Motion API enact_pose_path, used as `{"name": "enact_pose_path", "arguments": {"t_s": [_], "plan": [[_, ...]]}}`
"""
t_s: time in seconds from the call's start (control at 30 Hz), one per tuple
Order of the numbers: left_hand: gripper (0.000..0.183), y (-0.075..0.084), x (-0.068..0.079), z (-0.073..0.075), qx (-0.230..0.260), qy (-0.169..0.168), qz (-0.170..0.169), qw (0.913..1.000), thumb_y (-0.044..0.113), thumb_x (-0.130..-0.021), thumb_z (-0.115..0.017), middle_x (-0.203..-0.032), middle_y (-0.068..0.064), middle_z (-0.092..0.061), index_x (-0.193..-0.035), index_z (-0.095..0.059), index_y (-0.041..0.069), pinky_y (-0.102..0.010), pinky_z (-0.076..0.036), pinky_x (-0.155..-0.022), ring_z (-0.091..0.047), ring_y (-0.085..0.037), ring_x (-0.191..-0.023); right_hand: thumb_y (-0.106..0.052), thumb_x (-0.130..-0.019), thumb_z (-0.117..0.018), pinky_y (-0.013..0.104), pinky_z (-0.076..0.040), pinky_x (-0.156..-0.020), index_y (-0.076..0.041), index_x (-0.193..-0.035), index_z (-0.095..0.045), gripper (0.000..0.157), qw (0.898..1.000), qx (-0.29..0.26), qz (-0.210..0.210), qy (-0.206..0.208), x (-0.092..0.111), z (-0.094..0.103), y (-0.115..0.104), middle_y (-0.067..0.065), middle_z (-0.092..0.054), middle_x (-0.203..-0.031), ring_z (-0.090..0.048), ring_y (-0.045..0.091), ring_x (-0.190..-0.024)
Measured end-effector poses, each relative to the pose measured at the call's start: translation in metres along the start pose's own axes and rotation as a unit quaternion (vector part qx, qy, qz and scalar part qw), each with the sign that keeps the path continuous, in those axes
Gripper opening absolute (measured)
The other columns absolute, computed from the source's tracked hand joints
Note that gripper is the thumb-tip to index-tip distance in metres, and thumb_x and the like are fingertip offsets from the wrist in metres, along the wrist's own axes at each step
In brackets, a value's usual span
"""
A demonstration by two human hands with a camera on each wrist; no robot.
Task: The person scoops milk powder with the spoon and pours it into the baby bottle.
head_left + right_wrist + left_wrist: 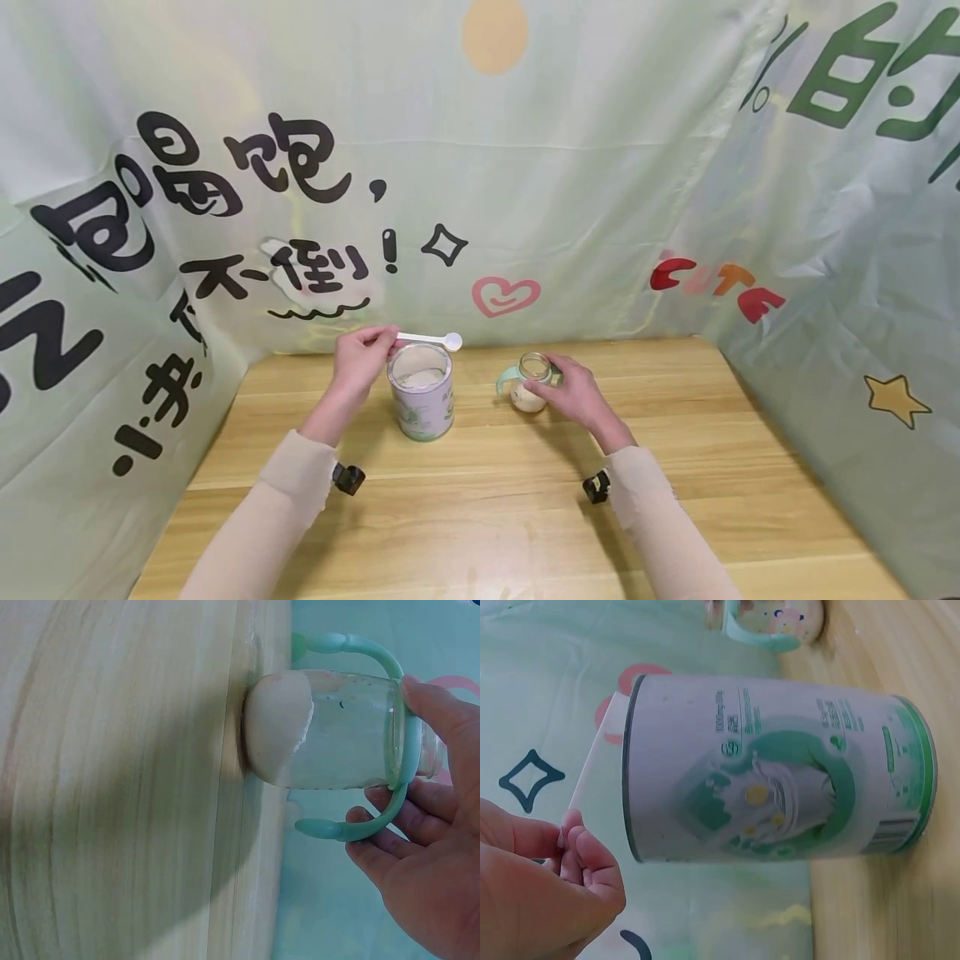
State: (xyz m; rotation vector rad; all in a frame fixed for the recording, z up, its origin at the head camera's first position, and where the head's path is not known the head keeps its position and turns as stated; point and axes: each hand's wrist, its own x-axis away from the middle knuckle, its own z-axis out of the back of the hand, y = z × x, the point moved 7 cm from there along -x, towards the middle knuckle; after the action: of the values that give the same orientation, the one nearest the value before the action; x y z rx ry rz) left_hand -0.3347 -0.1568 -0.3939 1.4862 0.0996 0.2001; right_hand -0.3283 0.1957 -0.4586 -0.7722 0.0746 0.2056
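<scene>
My left hand [362,360] pinches the handle end of a white measuring scoop [431,338] just above the rim of an open milk powder can [424,412]. The scoop's bowl points right, over the can's far edge. Pale powder [422,378] shows inside the can, which stands upright. To the right, my right hand [576,390] grips a clear baby bottle [349,731] by its neck and green handle ring [410,746]. Without a cap, the bottle stands upright on the table, its lower part filled with whitish powder [277,724].
The wooden table [480,517] ends at a hanging pale green cloth [585,208] printed with characters, a heart and a star. More cloth encloses the left and right sides. Dark wrist cameras sit under both forearms.
</scene>
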Motion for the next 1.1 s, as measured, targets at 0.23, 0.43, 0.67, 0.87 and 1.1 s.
{"name": "enact_pose_path", "arguments": {"t_s": [0.23, 0.43, 0.67, 0.87, 1.1], "plan": [[0.031, -0.004, -0.002, 0.012, -0.003, 0.004, -0.006, 1.0000, 0.012, -0.103, -0.067, -0.076, 0.010, -0.074, -0.126, -0.070, -0.009, -0.019, -0.059, -0.075, -0.066, -0.006, -0.075, -0.039, -0.096, -0.077, 0.062, -0.041, -0.119, 0.002, -0.152, -0.050, 0.075, 1.000, -0.002, -0.003, -0.001, 0.000, 0.001, 0.000, 0.028, -0.056, -0.151, -0.051, 0.047, -0.142], [0.032, -0.010, -0.001, 0.021, 0.000, 0.006, 0.001, 1.0000, 0.009, -0.104, -0.065, -0.081, 0.005, -0.074, -0.129, -0.068, -0.010, -0.016, -0.058, -0.072, -0.067, -0.005, -0.075, -0.040, -0.095, -0.078, 0.061, -0.040, -0.119, 0.001, -0.152, -0.050, 0.076, 1.000, -0.005, -0.008, -0.003, 0.001, 0.000, 0.000, 0.027, -0.055, -0.152, -0.050, 0.047, -0.143], [0.032, -0.015, -0.001, 0.030, -0.005, 0.018, -0.004, 0.9998, 0.009, -0.103, -0.065, -0.072, 0.011, -0.070, -0.126, -0.069, -0.013, -0.016, -0.057, -0.068, -0.064, -0.002, -0.069, -0.039, -0.096, -0.078, 0.062, -0.042, -0.118, 0.001, -0.152, -0.050, 0.074, 1.000, -0.008, -0.007, -0.002, 0.001, 0.000, 0.000, 0.027, -0.056, -0.151, -0.051, 0.046, -0.142], [0.034, -0.016, -0.001, 0.027, -0.028, 0.013, -0.024, 0.9993, 0.012, -0.102, -0.068, -0.071, 0.010, -0.071, -0.123, -0.070, -0.015, -0.014, -0.055, -0.064, -0.062, 0.001, -0.066, -0.039, -0.095, -0.078, 0.062, -0.042, -0.118, 0.001, -0.151, -0.051, 0.074, 1.000, -0.005, -0.004, 0.000, 0.002, 0.001, -0.001, 0.027, -0.056, -0.151, -0.052, 0.046, -0.141], [0.028, -0.019, -0.001, 0.023, -0.134, 0.012, -0.045, 0.9899, 0.021, -0.098, -0.072, -0.077, 0.003, -0.076, -0.113, -0.080, -0.002, -0.019, -0.049, -0.062, -0.061, -0.004, -0.071, -0.040, -0.096, -0.077, 0.062, -0.042, -0.117, 0.000, -0.152, -0.051, 0.073, 1.000, -0.002, -0.005, -0.001, 0.002, 0.000, -0.001, 0.027, -0.056, -0.151, -0.051, 0.046, -0.142]]}}
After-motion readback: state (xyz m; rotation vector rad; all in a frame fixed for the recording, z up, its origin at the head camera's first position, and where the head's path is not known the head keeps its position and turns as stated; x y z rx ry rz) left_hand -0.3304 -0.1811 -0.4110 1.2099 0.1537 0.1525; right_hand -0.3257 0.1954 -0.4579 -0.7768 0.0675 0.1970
